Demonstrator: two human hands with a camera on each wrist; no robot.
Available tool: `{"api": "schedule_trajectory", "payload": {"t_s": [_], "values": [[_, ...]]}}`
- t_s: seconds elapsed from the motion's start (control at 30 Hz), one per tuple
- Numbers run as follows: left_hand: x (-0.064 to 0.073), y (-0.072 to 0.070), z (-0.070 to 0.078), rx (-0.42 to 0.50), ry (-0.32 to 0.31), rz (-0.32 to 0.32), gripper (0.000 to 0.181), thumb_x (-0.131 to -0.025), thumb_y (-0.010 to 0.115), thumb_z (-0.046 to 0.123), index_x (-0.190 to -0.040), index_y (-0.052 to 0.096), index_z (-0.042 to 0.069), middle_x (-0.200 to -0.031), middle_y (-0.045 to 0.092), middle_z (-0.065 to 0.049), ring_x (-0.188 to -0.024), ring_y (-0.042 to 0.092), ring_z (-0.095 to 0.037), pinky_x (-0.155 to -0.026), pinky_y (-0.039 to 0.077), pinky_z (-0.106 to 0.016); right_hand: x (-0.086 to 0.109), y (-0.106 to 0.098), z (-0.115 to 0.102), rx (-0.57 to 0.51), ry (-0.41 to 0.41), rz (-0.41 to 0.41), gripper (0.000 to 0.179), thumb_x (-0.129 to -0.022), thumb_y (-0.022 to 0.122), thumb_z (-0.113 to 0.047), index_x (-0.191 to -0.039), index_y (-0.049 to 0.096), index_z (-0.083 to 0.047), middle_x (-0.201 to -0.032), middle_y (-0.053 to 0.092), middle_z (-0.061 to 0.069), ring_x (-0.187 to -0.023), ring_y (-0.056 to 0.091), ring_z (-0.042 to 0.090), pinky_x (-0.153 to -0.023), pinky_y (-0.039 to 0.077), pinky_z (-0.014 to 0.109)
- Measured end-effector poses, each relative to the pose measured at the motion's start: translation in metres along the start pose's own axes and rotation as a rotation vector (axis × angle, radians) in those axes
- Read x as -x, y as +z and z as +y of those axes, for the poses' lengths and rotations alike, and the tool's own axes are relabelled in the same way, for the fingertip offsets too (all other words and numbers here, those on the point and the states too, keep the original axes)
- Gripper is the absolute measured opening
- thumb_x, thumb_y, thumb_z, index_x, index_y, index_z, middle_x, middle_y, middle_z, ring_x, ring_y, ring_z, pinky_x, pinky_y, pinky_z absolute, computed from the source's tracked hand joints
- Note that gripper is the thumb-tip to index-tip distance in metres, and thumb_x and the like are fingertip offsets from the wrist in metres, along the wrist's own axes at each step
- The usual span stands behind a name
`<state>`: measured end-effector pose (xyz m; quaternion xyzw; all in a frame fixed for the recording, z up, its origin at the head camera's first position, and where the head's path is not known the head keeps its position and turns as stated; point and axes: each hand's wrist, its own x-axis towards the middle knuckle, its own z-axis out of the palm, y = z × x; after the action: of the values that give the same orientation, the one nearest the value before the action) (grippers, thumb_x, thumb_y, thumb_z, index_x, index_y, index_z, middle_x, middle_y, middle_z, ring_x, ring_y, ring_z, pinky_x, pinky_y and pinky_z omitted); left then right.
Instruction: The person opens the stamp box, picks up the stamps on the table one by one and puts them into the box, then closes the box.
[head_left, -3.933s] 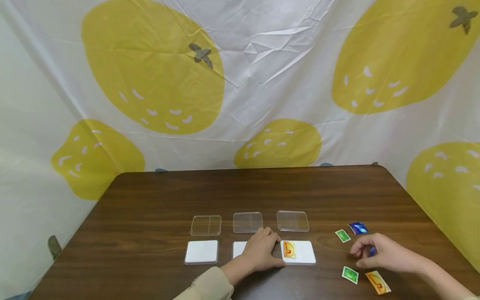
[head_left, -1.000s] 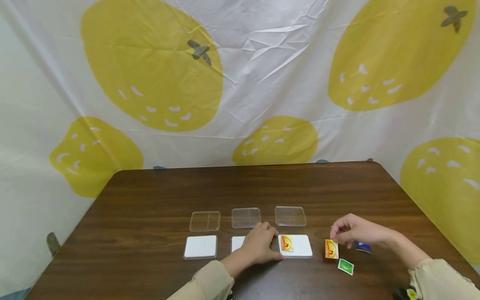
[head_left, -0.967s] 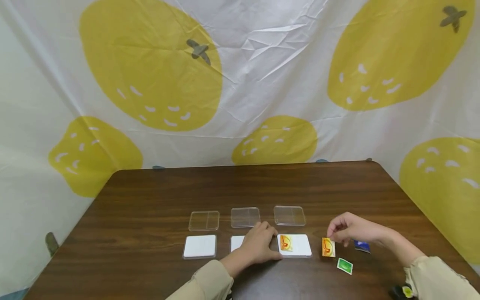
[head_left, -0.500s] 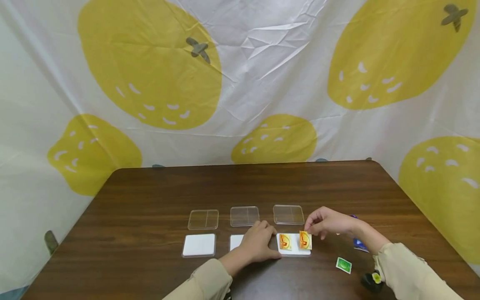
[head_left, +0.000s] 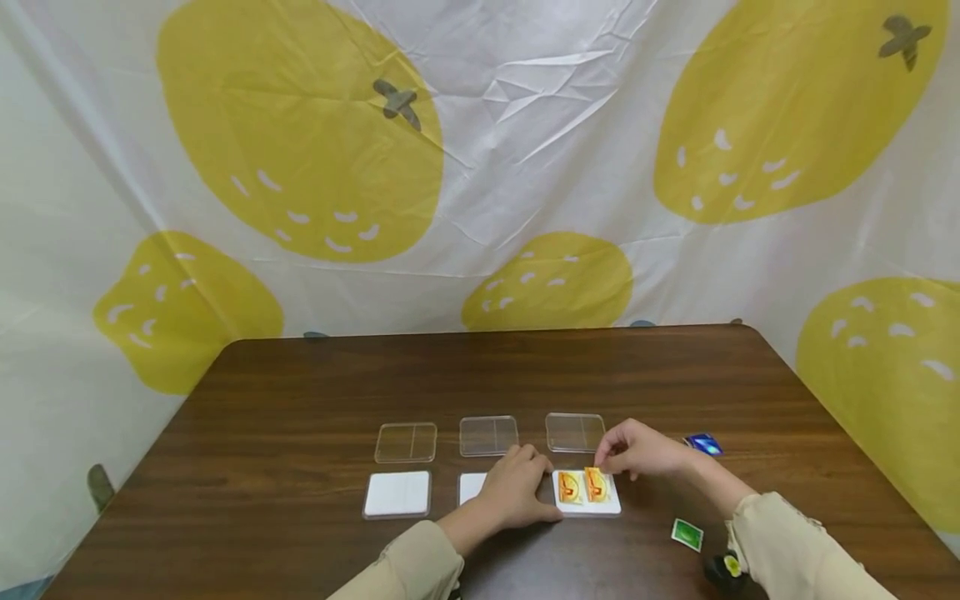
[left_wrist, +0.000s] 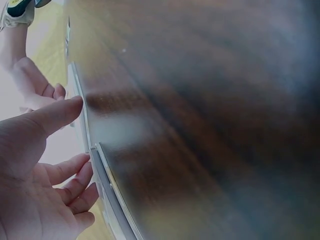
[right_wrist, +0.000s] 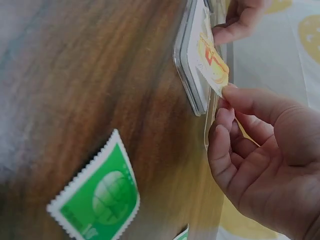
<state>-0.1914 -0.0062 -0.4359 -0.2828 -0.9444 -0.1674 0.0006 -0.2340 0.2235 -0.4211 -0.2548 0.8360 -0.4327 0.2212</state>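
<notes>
My right hand [head_left: 645,450] pinches an orange postage stamp [right_wrist: 212,60] by its edge, tilted over the white insert of the right-hand clear plastic case [head_left: 611,507]. A similar orange stamp [head_left: 569,488] lies on the left half of that insert. My left hand [head_left: 513,492] holds this case at its left end, thumb at the near corner and fingers toward the far one. Under the left hand, the middle case [head_left: 471,485] is partly hidden. The left case [head_left: 397,494] holds a plain white insert.
Three clear lids [head_left: 406,442] lie in a row behind the cases. A green stamp [head_left: 687,535] lies right of them, nearer me. Blue stamps [head_left: 703,443] lie farther back, partly behind the right arm. A lemon-print cloth [head_left: 525,167] hangs behind the table.
The right hand has picked up the orange stamp from the right of the table and carried it left onto the right case's insert. The left hand has stayed at the case.
</notes>
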Motion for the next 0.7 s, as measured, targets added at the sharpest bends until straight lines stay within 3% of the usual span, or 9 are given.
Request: {"api": "schedule_trajectory", "payload": {"t_s": [0.33, 0.7], "values": [[0.0004, 0.0005, -0.0001, -0.008, 0.007, 0.007, 0.048, -0.063, 0.078, 0.042, -0.097, 0.063, 0.011, -0.088, 0.053, 0.002, -0.083, 0.046, -0.014, -0.069, 0.04, -0.022, 0.0025, 0.0062, 0.0032, 0.098, -0.037, 0.053, 0.004, -0.078, 0.064, -0.003, -0.079, 0.065, 0.001, -0.069, 0.057, -0.002, -0.053, 0.046, 0.002, -0.041, 0.038, 0.018], [0.0011, 0.001, -0.0011, -0.002, 0.019, 0.013, 0.048, -0.063, 0.078, 0.041, -0.097, 0.063, 0.011, -0.088, 0.053, 0.002, -0.083, 0.046, -0.013, -0.069, 0.04, -0.022, 0.0034, 0.0084, 0.0032, 0.118, -0.036, 0.079, 0.003, -0.078, 0.064, -0.003, -0.078, 0.065, 0.0, -0.067, 0.057, -0.001, -0.048, 0.043, 0.002, -0.04, 0.037, 0.018]]}}
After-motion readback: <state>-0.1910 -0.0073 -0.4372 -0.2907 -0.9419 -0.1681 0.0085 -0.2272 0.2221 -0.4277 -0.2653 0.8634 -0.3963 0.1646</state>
